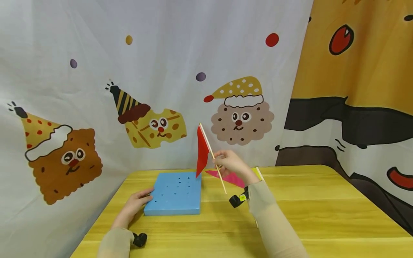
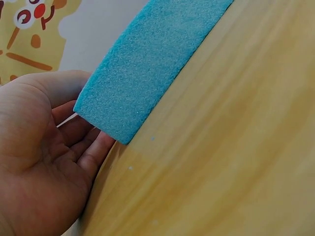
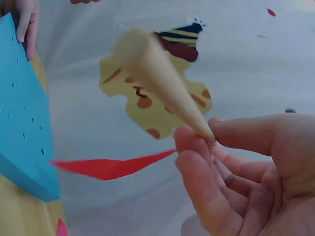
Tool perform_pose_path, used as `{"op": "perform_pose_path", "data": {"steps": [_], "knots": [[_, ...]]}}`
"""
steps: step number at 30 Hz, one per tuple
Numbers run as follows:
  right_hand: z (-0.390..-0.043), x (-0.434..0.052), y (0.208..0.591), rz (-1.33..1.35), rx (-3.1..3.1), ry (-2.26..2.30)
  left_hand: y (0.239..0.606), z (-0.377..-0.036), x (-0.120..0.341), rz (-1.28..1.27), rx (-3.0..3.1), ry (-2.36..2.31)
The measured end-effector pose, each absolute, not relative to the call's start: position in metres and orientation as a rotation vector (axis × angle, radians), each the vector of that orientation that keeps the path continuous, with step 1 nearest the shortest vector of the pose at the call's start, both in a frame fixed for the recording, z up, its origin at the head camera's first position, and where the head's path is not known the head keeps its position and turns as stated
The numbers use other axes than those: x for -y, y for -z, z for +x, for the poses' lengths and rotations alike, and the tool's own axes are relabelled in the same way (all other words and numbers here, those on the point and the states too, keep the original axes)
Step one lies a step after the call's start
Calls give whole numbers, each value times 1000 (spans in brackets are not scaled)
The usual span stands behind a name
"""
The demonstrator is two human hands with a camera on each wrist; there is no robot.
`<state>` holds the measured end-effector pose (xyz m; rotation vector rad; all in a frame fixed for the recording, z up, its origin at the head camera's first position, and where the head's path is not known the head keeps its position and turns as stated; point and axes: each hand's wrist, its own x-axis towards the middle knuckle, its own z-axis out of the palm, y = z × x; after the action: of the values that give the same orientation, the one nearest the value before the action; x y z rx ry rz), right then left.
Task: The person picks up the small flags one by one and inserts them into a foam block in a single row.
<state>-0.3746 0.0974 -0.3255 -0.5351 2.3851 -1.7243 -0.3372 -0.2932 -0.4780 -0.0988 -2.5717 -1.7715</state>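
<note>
The right hand (image 1: 229, 163) is raised above the bench (image 1: 322, 200), its thumb and fingertips (image 3: 197, 142) pinched round the thin wooden stick of a red flag (image 1: 202, 152). The stick runs slantwise through the grip: its upper end, with the red cloth hanging from it, rises up and to the left of the hand, and its bare lower end points down and to the right, clear of the bench top. The cloth hangs just beside the fingers, on the side towards the blue foam block (image 1: 175, 193).

That block lies flat on the bench below and to the left of the right hand, with small holes scattered over its upper face. The left hand (image 1: 137, 204) rests on the bench at the block's near left corner, fingers loosely extended and lying against the foam edge (image 2: 147, 64); it presses there without curling round anything.

Behind the right hand, flat on the bench, lies a pink flag (image 1: 230, 178) with a yellow piece (image 1: 258, 173) just beside it. A cartoon-printed curtain (image 1: 155, 89) hangs behind the bench.
</note>
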Motion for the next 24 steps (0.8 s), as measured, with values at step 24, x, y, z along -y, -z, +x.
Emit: {"op": "perform_pose_path", "data": {"steps": [24], "knots": [[-407,5,348,-780,-2531,1904,481,-334,293,-102,2492,1770]]}}
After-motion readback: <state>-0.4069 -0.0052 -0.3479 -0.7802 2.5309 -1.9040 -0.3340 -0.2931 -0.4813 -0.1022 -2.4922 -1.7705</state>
